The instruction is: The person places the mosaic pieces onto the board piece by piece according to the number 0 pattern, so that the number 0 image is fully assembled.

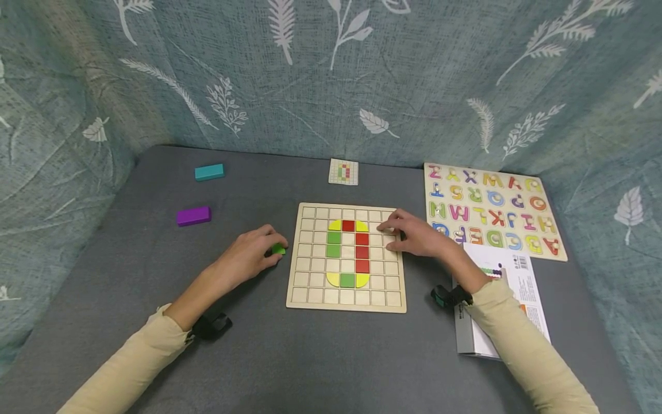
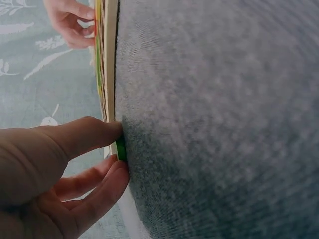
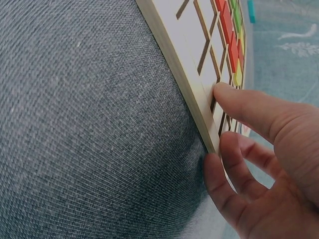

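My left hand [image 1: 252, 251] pinches a small green tile [image 1: 279, 249] between thumb and fingers, just left of the wooden grid board [image 1: 306, 294]. In the left wrist view the tile's edge [image 2: 120, 149] shows between the fingertips, close over the cloth. On the board, red, green and yellow tiles form an upright ring. Its left side has two green tiles [image 1: 334, 243] above a bare square; three red tiles [image 1: 362, 252] line the right side, and curved yellow pieces mark the corners. My right hand [image 1: 418, 234] rests at the board's right edge, fingers relaxed and spread.
Behind the board lies a small pattern card [image 1: 343, 172]. A teal block [image 1: 209, 172] and a purple block [image 1: 193, 216] are at the left. On the right are an alphabet puzzle board [image 1: 496, 214] and a white box [image 1: 527, 287] under the right forearm.
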A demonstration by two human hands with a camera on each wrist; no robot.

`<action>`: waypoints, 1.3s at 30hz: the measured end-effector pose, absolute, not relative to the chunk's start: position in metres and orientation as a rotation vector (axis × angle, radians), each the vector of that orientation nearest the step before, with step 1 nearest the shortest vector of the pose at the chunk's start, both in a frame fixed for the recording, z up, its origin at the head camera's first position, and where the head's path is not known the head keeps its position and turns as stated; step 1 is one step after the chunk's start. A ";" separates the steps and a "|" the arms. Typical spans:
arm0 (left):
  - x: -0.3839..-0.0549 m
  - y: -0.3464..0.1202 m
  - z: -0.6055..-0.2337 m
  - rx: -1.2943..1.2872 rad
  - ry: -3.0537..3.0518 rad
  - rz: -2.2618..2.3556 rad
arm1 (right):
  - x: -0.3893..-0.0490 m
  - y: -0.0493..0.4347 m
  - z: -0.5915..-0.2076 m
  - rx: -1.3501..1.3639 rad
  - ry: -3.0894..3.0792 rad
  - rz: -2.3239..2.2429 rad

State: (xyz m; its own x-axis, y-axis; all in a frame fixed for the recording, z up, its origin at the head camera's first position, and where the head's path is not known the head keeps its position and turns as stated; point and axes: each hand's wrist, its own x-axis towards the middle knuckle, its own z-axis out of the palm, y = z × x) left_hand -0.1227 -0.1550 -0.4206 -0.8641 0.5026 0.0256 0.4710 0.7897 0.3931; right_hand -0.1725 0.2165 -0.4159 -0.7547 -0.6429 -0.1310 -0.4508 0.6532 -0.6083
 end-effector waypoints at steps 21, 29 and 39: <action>-0.118 -0.083 -0.417 1.244 2.711 0.727 | -0.174 0.219 -0.417 -0.869 2.537 -0.789; -0.119 -0.079 -0.422 1.298 2.691 0.759 | -0.173 0.218 -0.416 -0.866 2.542 -0.780; -0.120 -0.080 -0.422 1.277 2.678 0.670 | -0.174 0.217 -0.418 -0.884 2.545 -0.780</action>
State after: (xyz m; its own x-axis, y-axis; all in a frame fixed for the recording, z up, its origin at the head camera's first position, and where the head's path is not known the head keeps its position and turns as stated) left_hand -0.1204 -0.0805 -0.4216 -0.6434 0.7595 0.0962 0.7153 0.5516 0.4291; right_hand -0.1738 0.2173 -0.4179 -0.7505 -0.6481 -0.1296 -0.4642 0.6565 -0.5946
